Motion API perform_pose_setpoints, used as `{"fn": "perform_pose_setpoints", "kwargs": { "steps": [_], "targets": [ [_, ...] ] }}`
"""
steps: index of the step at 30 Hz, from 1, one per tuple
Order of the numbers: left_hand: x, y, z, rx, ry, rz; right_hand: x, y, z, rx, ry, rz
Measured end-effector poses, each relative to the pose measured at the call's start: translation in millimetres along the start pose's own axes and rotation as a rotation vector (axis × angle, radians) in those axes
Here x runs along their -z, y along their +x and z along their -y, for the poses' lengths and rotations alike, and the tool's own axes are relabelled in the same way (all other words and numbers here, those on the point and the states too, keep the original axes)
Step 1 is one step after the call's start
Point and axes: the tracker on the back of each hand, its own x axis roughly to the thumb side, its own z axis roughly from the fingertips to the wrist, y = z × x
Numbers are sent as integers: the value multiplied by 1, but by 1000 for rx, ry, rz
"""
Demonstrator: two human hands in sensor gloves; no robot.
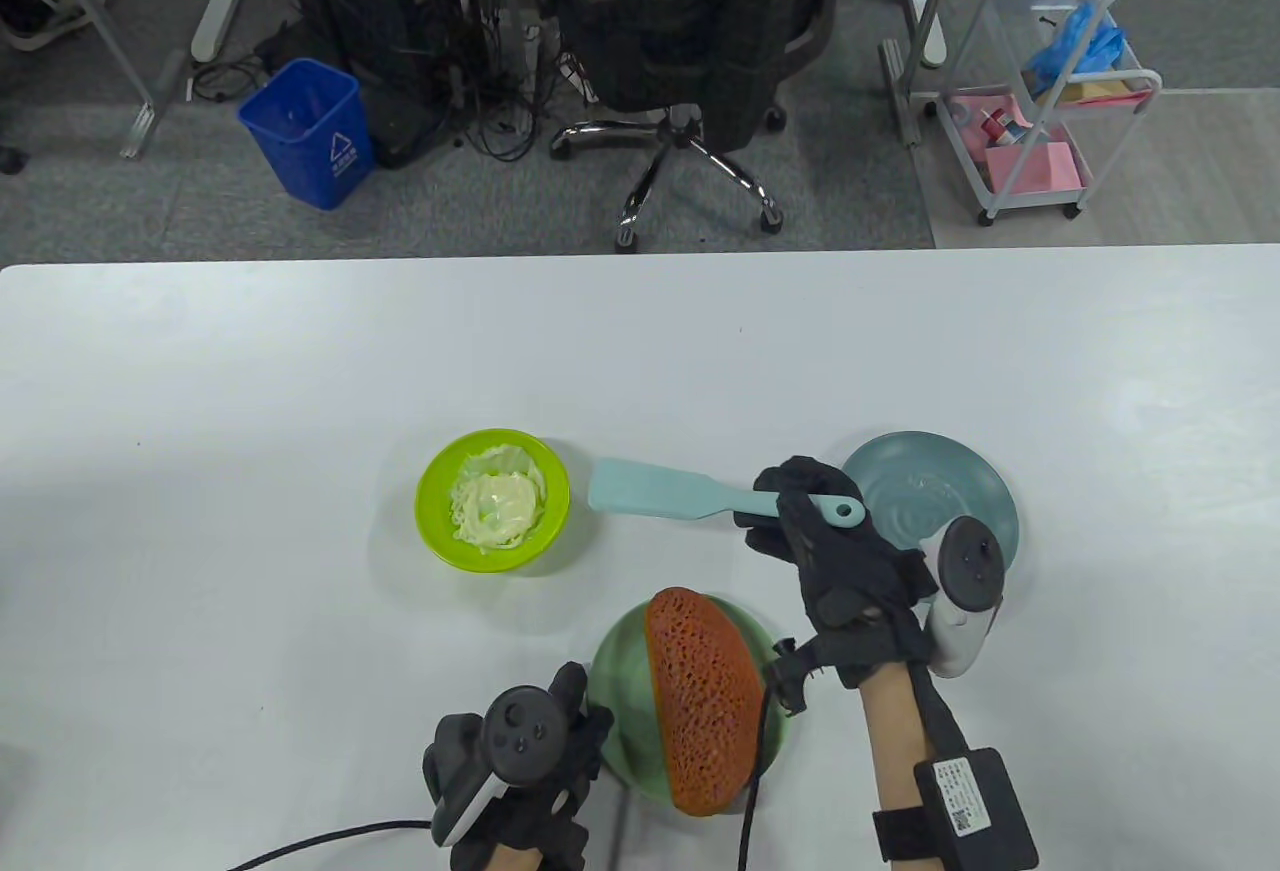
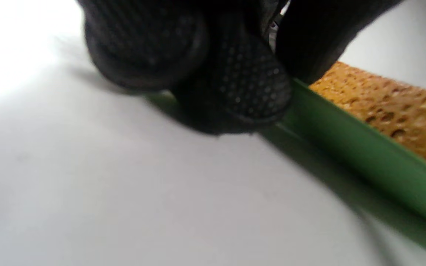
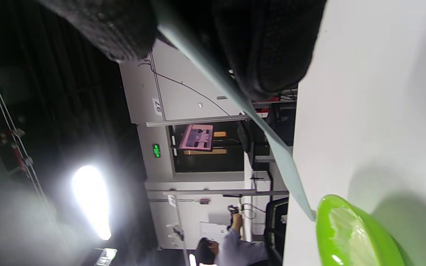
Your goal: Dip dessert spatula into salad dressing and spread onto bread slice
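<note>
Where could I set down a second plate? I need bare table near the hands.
Bare table runs left of the lime bowl and along the far edge behind it. It is crowded on the right, among the spatula, right hand, teal plate, green plate with bread and left hand.

A number "97" [image 3: 157, 106] stands on a pale wall panel beyond the right hand's fingers. A white recycling symbol marks the blue bin [image 1: 305, 133] far past the left hand.
</note>
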Motion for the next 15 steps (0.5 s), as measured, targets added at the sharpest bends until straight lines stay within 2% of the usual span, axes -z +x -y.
{"fn": "perform_pose_setpoints", "kwargs": {
  "steps": [9, 15],
  "targets": [
    [0, 0, 0, -1, -1, -1, -35, -15, 59, 86, -21, 14],
    [0, 0, 0, -1, -1, -1, -47, -31, 76, 99, -62, 16]
  ]
}}
